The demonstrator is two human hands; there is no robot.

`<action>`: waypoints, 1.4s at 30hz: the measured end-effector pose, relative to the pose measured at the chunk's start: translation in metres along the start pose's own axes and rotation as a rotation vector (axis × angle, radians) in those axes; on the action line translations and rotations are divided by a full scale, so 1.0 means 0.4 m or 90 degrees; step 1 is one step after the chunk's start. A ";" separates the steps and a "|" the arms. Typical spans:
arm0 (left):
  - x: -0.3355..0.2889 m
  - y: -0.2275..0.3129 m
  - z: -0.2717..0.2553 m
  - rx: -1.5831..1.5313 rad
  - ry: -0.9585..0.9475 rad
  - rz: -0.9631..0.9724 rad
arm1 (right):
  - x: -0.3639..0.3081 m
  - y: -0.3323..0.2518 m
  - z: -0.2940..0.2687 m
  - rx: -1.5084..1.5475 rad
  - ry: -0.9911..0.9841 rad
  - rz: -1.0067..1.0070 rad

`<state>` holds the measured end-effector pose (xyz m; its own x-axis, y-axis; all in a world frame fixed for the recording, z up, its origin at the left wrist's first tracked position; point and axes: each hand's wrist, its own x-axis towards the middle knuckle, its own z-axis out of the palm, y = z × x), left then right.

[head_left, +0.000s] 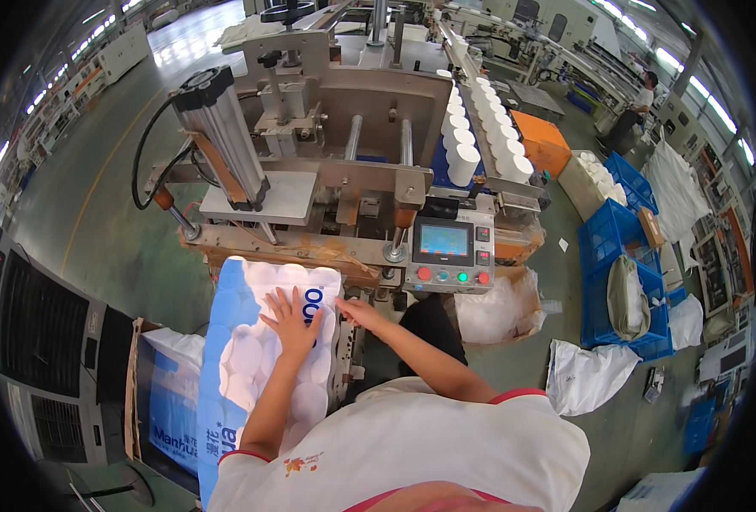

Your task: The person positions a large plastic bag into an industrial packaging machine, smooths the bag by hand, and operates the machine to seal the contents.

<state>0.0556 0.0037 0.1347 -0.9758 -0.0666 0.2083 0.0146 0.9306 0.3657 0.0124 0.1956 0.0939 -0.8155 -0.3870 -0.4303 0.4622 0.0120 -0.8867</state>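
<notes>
A large blue-and-white plastic pack of paper rolls (243,363) lies in front of me, its round roll ends bulging through the film. My left hand (287,325) rests flat on top of it with the fingers spread. At the pack's right edge, my right hand (356,313) is closed, its fingertips pinching the film there. Just beyond the pack stands a metal machine with an upright cylinder (224,132) and a flat plate (258,200). A control panel (450,247) with a lit screen and coloured buttons is to the right of my hands.
White rolls (501,136) stand in rows on a conveyor beyond the panel. To the right are blue crates (608,294), a white sack (589,375) and a carton with clear plastic (499,309). A box of printed film (169,401) sits at left. Another person (638,107) is far right.
</notes>
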 end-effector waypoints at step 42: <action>-0.090 -0.858 -0.293 -0.264 0.297 -0.521 | -0.292 0.348 -0.222 -0.183 -0.057 0.131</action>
<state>0.1111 -0.3555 0.1082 -0.5397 -0.8402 0.0538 -0.4566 0.3458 0.8198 0.1411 0.3245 0.0056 -0.6758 -0.4290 -0.5993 0.4861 0.3518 -0.8000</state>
